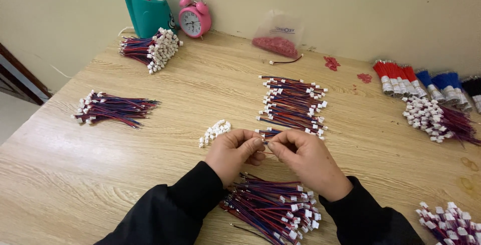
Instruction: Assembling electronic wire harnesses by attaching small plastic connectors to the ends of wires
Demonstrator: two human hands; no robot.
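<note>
My left hand (233, 153) and my right hand (305, 159) meet over the wooden table (100, 175), fingertips pinched together on a small red-and-blue wire piece (265, 145) between them. What each fingertip holds is mostly hidden. A short row of loose white connectors (214, 132) lies just left of my left hand. Directly below my wrists sits a pile of red-and-blue wires with white plugs (275, 207). Just beyond my fingers lies a stack of finished wire leads (293, 107).
More wire bundles lie at the left (112, 108), far left back (150, 49), right (438, 119) and bottom right (448, 225). Red and blue wire bunches (426, 84) line the right edge. A teal pen holder (148, 12), pink alarm clock (194, 17) and plastic bag of red pieces (278, 37) stand by the wall.
</note>
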